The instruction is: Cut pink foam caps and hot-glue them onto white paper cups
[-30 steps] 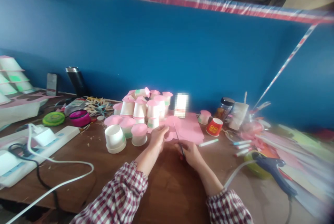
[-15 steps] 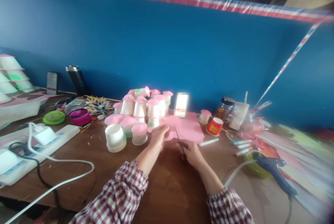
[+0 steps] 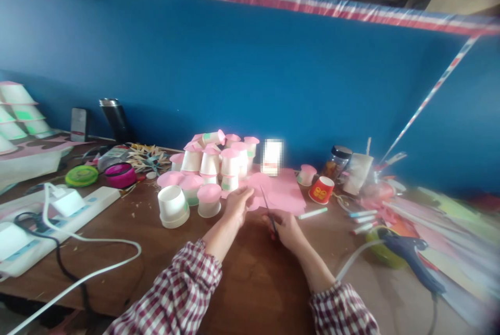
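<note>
My left hand (image 3: 237, 203) is closed, pinching the near left edge of a piece of pink paper (image 3: 258, 184) with a rounded outline. In my right hand (image 3: 285, 225) are scissors (image 3: 267, 205), fingers wrapped round the handles, the blades pointing away from me at the paper's right side. Beneath and behind lies a larger pink sheet (image 3: 291, 189) on the table. Left of my left hand stand upside-down paper cups topped with pink discs, among them a near cup (image 3: 209, 207). A plain white cup (image 3: 172, 207) sits beside it.
A red cup (image 3: 321, 189), a marker (image 3: 313, 213) and a dark-lidded jar (image 3: 338, 160) stand or lie to the right. Further right is a glue gun (image 3: 416, 259). A power strip (image 3: 78, 220) with cables crosses the left side. A dark bottle (image 3: 114, 119) stands by the blue wall.
The scissors' blades have shifted very slightly against the pink paper. Both hands keep nearly the same place, and the other things stay where they were.
</note>
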Motion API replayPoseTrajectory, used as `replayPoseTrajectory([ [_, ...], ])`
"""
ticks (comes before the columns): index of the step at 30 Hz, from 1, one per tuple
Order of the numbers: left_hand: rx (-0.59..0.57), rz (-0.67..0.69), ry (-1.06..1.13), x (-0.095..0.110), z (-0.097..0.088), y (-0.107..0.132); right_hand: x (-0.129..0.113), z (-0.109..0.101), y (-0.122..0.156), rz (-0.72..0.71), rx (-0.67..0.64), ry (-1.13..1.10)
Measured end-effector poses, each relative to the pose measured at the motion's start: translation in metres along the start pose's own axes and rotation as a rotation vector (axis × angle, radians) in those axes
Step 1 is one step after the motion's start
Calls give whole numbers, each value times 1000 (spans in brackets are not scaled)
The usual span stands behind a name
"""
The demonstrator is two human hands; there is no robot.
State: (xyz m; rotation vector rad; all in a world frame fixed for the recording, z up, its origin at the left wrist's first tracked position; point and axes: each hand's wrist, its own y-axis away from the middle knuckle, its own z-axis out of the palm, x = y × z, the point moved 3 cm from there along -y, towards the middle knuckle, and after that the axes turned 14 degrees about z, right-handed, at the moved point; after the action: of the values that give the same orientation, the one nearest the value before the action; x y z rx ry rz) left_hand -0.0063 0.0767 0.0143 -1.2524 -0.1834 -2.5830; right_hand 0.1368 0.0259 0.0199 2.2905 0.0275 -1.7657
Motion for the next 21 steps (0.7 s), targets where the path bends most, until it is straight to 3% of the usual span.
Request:
replayPoseTrajectory([
  [6, 70, 87, -90, 10, -8, -14, 7, -7, -4, -9, -9, 55],
  [11, 28, 287, -483, 14, -19, -27, 4, -17, -6, 32, 127, -111],
  [15, -13, 406, -811, 14, -19, -24, 2, -20, -5, 47, 252, -310],
  [18, -107, 568, -1068, 15, -11, -13, -2, -26, -2, -41, 410, -444],
  [21, -290, 676, -1201, 11, 2, -1, -3, -32, -1, -100, 522, -547],
])
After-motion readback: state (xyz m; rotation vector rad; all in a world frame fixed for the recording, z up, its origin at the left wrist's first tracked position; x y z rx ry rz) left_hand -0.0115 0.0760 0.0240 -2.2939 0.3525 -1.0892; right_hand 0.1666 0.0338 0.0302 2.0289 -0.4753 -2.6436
